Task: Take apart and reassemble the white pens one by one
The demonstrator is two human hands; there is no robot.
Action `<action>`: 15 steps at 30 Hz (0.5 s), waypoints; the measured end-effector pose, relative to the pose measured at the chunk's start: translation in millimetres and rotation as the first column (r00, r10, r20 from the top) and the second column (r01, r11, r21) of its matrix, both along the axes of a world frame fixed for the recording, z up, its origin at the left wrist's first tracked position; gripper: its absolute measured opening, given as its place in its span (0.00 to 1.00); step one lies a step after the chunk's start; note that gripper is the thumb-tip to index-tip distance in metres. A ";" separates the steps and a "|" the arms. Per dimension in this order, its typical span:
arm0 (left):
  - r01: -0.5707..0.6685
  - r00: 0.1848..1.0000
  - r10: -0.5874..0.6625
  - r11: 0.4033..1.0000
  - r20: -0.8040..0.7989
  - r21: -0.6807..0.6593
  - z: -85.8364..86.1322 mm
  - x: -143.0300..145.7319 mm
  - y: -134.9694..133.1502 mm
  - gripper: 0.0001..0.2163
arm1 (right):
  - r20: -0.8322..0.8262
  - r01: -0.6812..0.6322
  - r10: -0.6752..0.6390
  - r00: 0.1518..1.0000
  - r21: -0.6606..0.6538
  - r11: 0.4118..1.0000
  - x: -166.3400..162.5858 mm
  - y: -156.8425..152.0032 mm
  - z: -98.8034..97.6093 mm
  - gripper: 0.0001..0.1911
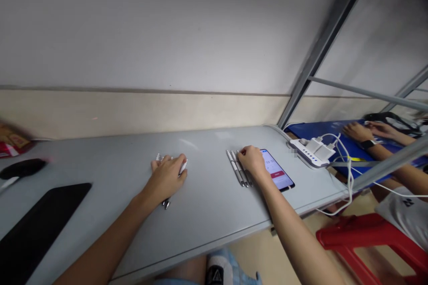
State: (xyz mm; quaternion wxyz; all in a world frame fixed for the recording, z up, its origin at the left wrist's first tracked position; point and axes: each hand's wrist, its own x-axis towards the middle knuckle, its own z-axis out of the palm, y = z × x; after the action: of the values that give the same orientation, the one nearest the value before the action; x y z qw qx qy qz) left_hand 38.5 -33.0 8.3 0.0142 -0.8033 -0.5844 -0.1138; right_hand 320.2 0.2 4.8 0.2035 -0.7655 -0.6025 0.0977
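My left hand [168, 176] lies knuckles up on the grey table [207, 209], fingers curled over several white pens [166, 202] whose tips poke out below the palm and above the fingers. My right hand [252, 161] rests on a second row of white and silver pens [238, 171], fingers bent down onto their upper ends. Just right of that hand lies a lit smartphone [279, 173] with a red button on its screen.
A black pad [40, 222] and a black mouse [22, 168] sit at the left. A white power strip [310, 152] with chargers and cables stands at the table's right end. Another person's hands [363, 131] work on a blue surface beyond. A red stool [368, 240] stands below right.
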 end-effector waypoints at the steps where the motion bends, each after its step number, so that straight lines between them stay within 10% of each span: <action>1: -0.002 1.000 0.002 1.000 -0.004 0.002 -0.1 -0.1 0.1 0.06 | -0.004 0.002 -0.002 1.000 -0.006 1.000 0.0 -0.1 0.2 0.15; 15: -0.003 1.000 0.003 1.000 -0.005 0.019 -2.9 -1.2 1.0 0.05 | -0.017 -0.072 0.072 0.997 0.001 0.997 1.0 4.4 -3.7 0.15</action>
State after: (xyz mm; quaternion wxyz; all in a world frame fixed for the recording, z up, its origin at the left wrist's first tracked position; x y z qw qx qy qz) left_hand 37.3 -32.0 5.4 0.0238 -0.8025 -0.5845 -0.1173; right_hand 321.3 4.6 1.1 0.2051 -0.7422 -0.6282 0.1112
